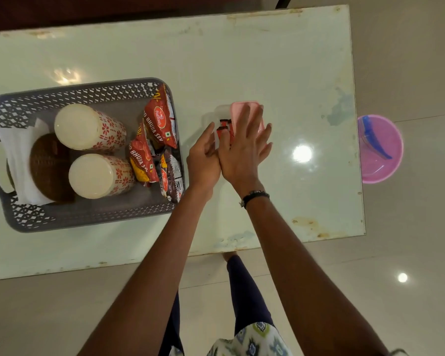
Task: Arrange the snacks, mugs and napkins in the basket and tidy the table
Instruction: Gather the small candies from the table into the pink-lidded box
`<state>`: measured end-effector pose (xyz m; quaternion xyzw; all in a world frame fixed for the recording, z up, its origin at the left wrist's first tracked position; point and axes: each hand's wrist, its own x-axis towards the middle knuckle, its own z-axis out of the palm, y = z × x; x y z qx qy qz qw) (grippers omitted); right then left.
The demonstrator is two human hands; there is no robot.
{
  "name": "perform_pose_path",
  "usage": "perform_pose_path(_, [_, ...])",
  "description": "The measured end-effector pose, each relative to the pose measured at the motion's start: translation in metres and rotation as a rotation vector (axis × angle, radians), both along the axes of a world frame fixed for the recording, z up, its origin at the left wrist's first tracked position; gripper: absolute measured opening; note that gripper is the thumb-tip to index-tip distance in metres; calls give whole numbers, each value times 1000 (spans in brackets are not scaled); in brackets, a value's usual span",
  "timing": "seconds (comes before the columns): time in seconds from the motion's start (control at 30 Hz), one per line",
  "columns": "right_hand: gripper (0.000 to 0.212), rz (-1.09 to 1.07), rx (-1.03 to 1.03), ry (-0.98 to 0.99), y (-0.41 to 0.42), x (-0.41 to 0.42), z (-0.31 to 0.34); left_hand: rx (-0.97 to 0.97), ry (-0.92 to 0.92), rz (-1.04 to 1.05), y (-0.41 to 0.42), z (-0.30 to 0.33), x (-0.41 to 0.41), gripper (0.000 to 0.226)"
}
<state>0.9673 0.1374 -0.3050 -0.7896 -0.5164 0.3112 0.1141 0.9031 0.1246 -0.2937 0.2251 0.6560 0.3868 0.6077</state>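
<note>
- The clear box (217, 124) with a pink lid (238, 111) sits on the table (293, 73), just right of the basket (88, 217); red packets (225, 124) show inside.
- Likely light, stiff, smooth plastic; hold it by both side walls.
- Right hand (244, 152) lies flat, fingers spread, on the lid.
- Left hand (203, 160) steadies the box's near-left edge; whether it actually grips is unclear.
- The basket holds 2 mugs (88, 127), napkins (18, 152) and snack packs (159, 119).

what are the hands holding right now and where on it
Right hand lies flat on the pink lid of a clear box; left hand fingers touch its near-left side.
</note>
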Motion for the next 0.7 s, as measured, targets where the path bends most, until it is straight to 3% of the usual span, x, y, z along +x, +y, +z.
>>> perform_pose_path(0.37, [56, 79, 33, -88, -10, -11, -5, -40, 12, 8, -1, -2, -7, 34])
perform_pose_path(0.7, [59, 161, 85, -205, -17, -7, -17, -31, 212, -46, 11, -9, -2, 28])
